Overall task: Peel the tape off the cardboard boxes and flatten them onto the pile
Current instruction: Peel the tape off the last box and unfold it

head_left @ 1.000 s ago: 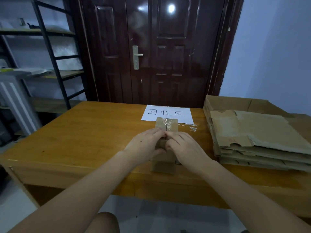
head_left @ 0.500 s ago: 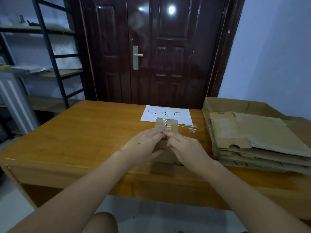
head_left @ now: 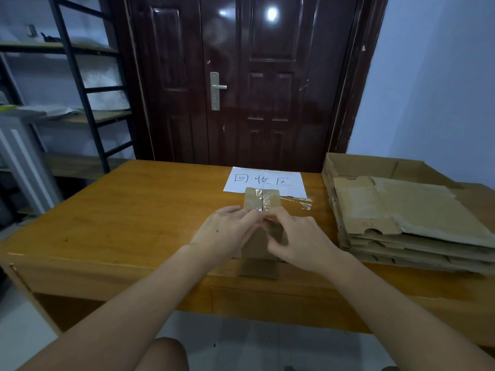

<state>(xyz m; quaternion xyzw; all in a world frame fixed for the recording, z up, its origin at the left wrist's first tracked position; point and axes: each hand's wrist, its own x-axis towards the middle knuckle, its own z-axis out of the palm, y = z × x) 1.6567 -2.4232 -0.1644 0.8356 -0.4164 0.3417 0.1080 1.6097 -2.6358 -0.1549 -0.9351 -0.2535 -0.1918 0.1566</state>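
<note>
Both hands are down on the small cardboard box near the counter's front edge, right in the middle. The left hand braces the box, likely so it won't skid, fingertips curled at the seam. The right hand pinches in at the same spot, where the clear tape begins; whether tape is actually between its fingers, I cannot tell. The flattened pile waits at the right edge, well apart.

Small taped cardboard box mid-table, far from flattened cardboard pile at right.
</note>
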